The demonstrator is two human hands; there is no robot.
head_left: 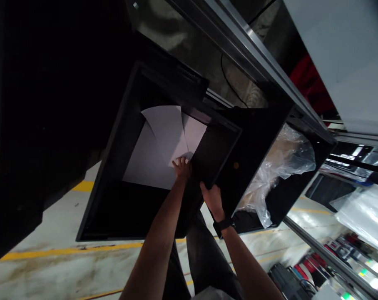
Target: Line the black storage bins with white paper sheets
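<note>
Mid-frame, the left hand (182,168), fingers wide, touches at least two papers (157,154); the right hand (212,198) holds one black box (114,208).

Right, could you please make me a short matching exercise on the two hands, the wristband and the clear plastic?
Column one:
1. Left hand
2. Right hand
3. Wristband
4. Clear plastic

Column two:
A. inside the black box
B. fingers spread on the white paper
C. dark in colour, strapped on
D. at the edge of the black tray

Pairs: 1-B, 2-D, 3-C, 4-A.
</note>
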